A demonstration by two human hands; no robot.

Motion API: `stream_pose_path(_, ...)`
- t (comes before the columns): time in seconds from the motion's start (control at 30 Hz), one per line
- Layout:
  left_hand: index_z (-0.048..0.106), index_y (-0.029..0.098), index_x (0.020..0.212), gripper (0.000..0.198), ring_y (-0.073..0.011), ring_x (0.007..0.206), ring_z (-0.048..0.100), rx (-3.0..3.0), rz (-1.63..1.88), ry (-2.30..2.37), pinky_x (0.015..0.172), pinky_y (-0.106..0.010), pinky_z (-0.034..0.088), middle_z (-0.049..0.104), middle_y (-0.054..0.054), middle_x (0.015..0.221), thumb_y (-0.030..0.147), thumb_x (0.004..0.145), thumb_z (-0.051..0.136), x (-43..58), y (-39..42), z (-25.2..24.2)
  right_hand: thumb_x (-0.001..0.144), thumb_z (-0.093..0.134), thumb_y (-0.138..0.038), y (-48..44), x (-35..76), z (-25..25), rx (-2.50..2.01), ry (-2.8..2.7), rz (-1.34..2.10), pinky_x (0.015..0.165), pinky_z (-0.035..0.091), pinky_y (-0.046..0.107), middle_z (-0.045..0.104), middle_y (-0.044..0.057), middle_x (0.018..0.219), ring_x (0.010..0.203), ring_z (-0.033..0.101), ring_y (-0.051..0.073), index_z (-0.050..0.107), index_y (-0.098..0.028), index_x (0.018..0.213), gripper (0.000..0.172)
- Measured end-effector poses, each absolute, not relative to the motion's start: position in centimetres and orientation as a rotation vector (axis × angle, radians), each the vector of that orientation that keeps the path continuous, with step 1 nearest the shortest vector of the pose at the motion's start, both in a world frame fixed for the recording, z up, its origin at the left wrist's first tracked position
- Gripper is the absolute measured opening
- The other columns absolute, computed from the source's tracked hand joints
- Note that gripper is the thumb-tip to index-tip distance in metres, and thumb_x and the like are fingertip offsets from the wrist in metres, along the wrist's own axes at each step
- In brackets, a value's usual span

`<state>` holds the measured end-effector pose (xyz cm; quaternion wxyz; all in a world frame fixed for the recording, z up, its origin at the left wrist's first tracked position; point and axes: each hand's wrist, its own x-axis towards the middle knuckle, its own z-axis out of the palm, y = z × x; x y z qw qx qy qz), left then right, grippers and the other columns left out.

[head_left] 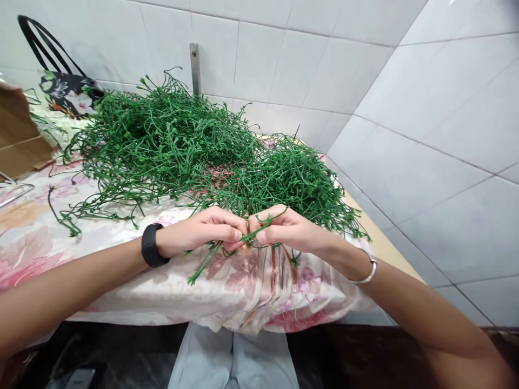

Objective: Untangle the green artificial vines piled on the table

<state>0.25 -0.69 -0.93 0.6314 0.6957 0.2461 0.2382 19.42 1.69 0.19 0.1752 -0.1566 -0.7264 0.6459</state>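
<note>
Your left hand and right hand meet knuckle to knuckle at the near side of the table, thumbs pressed against curled fingers, both pinched on a thin green stem. That stem runs across the gap between your thumbs, over the tablecloth, with a budded end angling down below your left hand; whether it is one piece or several twisted together, you cannot tell from here. The piece in your fingers looks midway through handling, neither laid down nor let go. Beyond your hands, plenty of similar stems lie tangled: a large heap stretches left toward the floral bag and the cardboard box, and a smaller heap sits just past your right hand, the two running into each other. Nothing marks either heap as finished or waiting, so how much is done and how much is left stays unclear. A few loose stems lie apart on the cloth to the left, beyond your black wristband.
</note>
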Motion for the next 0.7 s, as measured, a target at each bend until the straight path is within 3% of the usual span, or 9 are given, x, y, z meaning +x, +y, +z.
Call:
stream_pose_path(0.23,0.050,0.013,0.059,0.021,-0.0074,0.055,0.038,1.576,0.591,0.560,0.054,-0.021,0.030,0.045,0.002,0.057,0.022,0.078,0.047,0.36,-0.81,-1.25,0.072,0.049,-0.008,1.58,19.31,0.40,-0.399,-2.027,1.813,0.050,0.030,0.017,0.042,-0.006,0.053,0.050,0.036,0.002,0.052,-0.013,0.059,0.014)
stream_pose_path(0.7,0.048,0.014,0.057,0.022,-0.0069,0.054,0.038,1.636,0.682,0.552,0.053,-0.021,0.029,0.042,0.003,0.055,0.020,0.078,0.046,0.53,-1.46,-0.62,0.072,0.049,-0.005,1.21,19.30,0.47,-0.332,-1.924,1.827,0.050,0.027,0.017,0.040,-0.006,0.055,0.052,0.035,0.002,0.054,-0.012,0.061,0.014)
